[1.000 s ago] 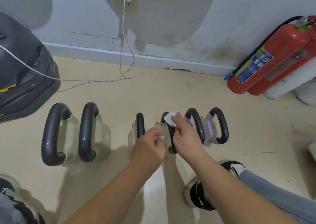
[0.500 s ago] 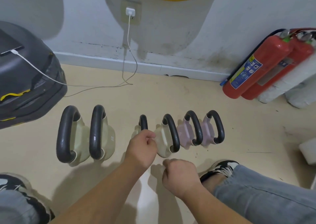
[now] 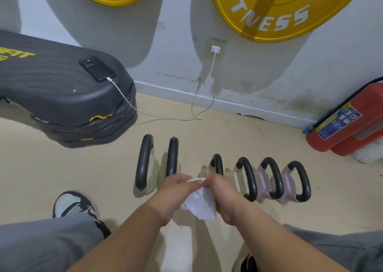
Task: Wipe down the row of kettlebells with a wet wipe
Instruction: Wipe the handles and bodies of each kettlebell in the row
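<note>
Left hand (image 3: 176, 191) and right hand (image 3: 224, 197) both pinch the wipe (image 3: 200, 206), just in front of the kettlebells (image 3: 247, 178) on the floor (image 3: 228, 135). I'd refold to a clean face, then wrap each bell fully.

Premises: gym or fitness room | Evidence: yellow weight plate (image 3: 269, 12) lettered FITNESS on wall (image 3: 176, 33); row of kettlebells (image 3: 247, 178) on floor (image 3: 248, 135); black step platform (image 3: 51, 99) at left | Safety: red fire extinguishers (image 3: 350, 124) at right.

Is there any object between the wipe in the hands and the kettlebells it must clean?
Nothing visible does. The left hand and the right hand hold the wet wipe just in front of the kettlebells.
</note>
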